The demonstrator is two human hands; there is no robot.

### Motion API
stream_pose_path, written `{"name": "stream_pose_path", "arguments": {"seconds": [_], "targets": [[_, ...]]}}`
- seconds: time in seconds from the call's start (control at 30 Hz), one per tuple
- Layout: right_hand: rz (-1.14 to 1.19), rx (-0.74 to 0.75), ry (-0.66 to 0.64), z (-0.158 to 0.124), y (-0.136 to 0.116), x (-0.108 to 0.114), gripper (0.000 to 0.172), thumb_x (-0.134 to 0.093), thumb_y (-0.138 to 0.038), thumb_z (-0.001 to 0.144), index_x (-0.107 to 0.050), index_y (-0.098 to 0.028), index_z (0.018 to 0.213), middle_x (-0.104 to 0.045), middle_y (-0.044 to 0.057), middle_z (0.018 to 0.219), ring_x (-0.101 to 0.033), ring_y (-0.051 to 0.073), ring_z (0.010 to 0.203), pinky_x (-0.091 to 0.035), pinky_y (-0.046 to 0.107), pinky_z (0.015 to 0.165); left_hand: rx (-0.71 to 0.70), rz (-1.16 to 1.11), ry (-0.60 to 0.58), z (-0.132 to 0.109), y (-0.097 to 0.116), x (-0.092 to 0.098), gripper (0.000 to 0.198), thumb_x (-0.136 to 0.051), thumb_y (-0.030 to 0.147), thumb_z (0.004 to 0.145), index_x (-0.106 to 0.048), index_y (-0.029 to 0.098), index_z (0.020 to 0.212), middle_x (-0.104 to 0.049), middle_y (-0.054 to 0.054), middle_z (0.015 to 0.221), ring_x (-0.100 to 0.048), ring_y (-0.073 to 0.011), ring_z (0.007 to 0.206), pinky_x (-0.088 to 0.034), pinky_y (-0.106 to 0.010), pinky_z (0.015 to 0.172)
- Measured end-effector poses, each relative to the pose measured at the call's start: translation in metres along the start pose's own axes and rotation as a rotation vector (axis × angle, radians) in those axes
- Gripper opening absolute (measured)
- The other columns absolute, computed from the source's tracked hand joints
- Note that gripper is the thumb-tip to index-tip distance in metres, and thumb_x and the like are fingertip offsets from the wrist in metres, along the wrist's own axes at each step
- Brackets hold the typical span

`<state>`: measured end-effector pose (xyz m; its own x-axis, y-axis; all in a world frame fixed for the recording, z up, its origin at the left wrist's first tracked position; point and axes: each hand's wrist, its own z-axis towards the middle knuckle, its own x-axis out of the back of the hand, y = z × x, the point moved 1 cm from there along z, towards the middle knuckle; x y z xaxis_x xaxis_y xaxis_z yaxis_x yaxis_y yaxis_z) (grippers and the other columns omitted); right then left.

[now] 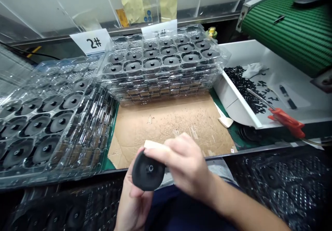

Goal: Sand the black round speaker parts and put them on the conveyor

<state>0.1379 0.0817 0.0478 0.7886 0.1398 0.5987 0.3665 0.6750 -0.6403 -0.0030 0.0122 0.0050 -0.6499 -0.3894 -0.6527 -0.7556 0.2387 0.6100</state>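
Observation:
My left hand (132,200) cradles a round black rubber-like part (147,171) from below, with a small centre boss facing up. My right hand (184,162) sits over the part's upper edge. Its fingers press a cream-coloured block (155,145), perhaps a sponge or sanding pad, against that rim. The block is partly hidden by my fingers. Behind my hands lies a sheet of worn cardboard (168,130).
Stacks of transparent plastic trays (160,65) holding black discs stand ahead and to the left. At right, a white bin (241,99) holds small black pieces, with a red-handled tool (286,121) on its edge. A green conveyor belt (290,27) runs top right.

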Motion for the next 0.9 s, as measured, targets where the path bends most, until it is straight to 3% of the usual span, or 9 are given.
{"name": "stream_pose_path", "arguments": {"seconds": [0.07,0.17,0.37,0.53,0.6,0.67,0.73,0.83,0.9], "targets": [[0.141,-0.167,0.013,-0.006,0.019,-0.004,0.030,-0.039,-0.018,0.093,-0.057,-0.025,0.115,-0.066,0.002,0.095,-0.057,0.014,0.081,-0.042,0.029,0.073,-0.013,0.012,-0.022,0.000,0.004,-0.004,0.058,-0.078,0.037,0.057,-0.061,0.030,0.113,-0.063,-0.001,0.121,-0.055,-0.0235,0.114,-0.046,-0.026,0.094],[0.092,-0.382,0.013,-0.032,0.053,-0.012,0.029,-0.042,-0.021,0.093,-0.055,-0.025,0.118,-0.065,0.003,0.103,-0.059,0.015,0.090,-0.046,0.030,0.076,0.035,-0.037,-0.097,0.000,0.004,-0.005,0.056,-0.073,0.045,0.060,-0.062,0.028,0.112,-0.065,-0.005,0.117,-0.062,-0.0246,0.103,-0.047,-0.029,0.092],[0.000,-0.382,-0.112,-0.077,0.091,-0.027,0.027,-0.050,-0.018,0.086,-0.064,-0.027,0.107,-0.068,0.001,0.082,-0.061,0.016,0.074,-0.047,0.031,0.067,0.144,-0.185,-0.164,0.008,-0.001,0.003,0.049,-0.063,0.046,0.069,-0.057,0.036,0.117,-0.061,0.001,0.123,-0.056,-0.0227,0.112,-0.043,-0.028,0.097],[0.005,-0.428,0.023,-0.033,0.046,-0.002,0.030,-0.043,-0.022,0.091,-0.057,-0.023,0.117,-0.066,0.005,0.098,-0.060,0.016,0.083,-0.049,0.031,0.072,0.134,-0.172,-0.125,0.010,-0.004,-0.003,0.053,-0.062,0.048,0.069,-0.053,0.039,0.120,-0.060,0.002,0.124,-0.053,-0.0232,0.115,-0.041,-0.031,0.100],[0.047,-0.297,0.137,-0.013,0.016,0.007,0.032,-0.046,-0.019,0.088,-0.055,-0.018,0.119,-0.066,0.006,0.101,-0.060,0.017,0.081,-0.049,0.031,0.073,0.098,-0.142,-0.113,0.008,-0.006,-0.004,0.053,-0.063,0.045,0.072,-0.051,0.038,0.123,-0.059,0.001,0.126,-0.050,-0.0228,0.119,-0.041,-0.031,0.100],[0.087,-0.045,0.100,-0.001,-0.008,0.009,0.031,-0.046,-0.015,0.087,-0.055,-0.012,0.116,-0.067,0.008,0.093,-0.059,0.017,0.075,-0.048,0.032,0.069,0.097,-0.098,-0.090,0.007,-0.007,-0.003,0.049,-0.063,0.039,0.075,-0.052,0.036,0.122,-0.057,0.000,0.128,-0.048,-0.0212,0.121,-0.041,-0.027,0.099],[0.122,0.086,-0.052,0.003,-0.020,0.007,0.029,-0.044,-0.012,0.087,-0.056,-0.009,0.113,-0.067,0.007,0.084,-0.057,0.016,0.070,-0.046,0.030,0.065,0.099,-0.054,-0.040,0.007,-0.007,-0.001,0.044,-0.064,0.034,0.077,-0.054,0.038,0.120,-0.057,0.003,0.128,-0.050,-0.0203,0.118,-0.043,-0.025,0.097],[0.091,0.016,-0.217,0.008,-0.018,0.001,0.025,-0.043,-0.015,0.089,-0.058,-0.013,0.108,-0.064,0.004,0.080,-0.055,0.015,0.066,-0.043,0.030,0.061,0.021,-0.053,0.025,0.009,-0.007,-0.003,0.046,-0.068,0.035,0.073,-0.055,0.039,0.117,-0.060,0.002,0.124,-0.056,-0.0228,0.111,-0.047,-0.030,0.094],[0.047,-0.032,-0.130,0.013,-0.016,-0.001,0.025,-0.041,-0.018,0.090,-0.058,-0.013,0.108,-0.063,0.004,0.079,-0.054,0.016,0.066,-0.042,0.031,0.062,0.055,-0.068,0.022,0.010,-0.008,-0.008,0.051,-0.073,0.033,0.068,-0.057,0.035,0.117,-0.063,0.000,0.118,-0.056,-0.0243,0.111,-0.047,-0.030,0.093]]}}
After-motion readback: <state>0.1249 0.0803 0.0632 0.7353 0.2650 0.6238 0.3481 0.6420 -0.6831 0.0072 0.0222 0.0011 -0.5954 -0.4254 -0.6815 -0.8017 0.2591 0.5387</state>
